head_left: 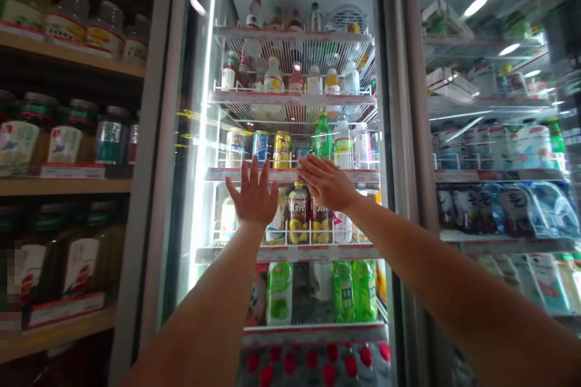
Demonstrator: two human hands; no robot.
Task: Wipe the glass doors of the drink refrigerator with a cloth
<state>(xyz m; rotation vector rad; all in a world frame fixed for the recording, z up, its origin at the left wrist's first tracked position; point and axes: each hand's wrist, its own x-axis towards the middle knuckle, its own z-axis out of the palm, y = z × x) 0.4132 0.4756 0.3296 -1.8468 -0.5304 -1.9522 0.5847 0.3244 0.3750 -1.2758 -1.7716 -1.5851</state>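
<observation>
My left hand [253, 193] is raised flat with fingers spread, palm toward the glass door [290, 151] of a lit drinks fridge. My right hand [327, 182] reaches in from the right, fingers stretched out and pointing left, beside the left hand. Both hands hold nothing. I cannot tell whether they touch the glass. They are level with the shelf edge [290, 175] that carries cans [282, 149] and a green bottle [322, 136]. Just below, behind the hands, stand jars of fruit drink [298, 213].
Wooden shelves [68, 184] with jars [63, 136] line the left side. A second glass-door fridge [499, 151] with cartons and pouches stands on the right. Green bottles [354, 290] and red-capped bottles [313, 363] fill the lower shelves.
</observation>
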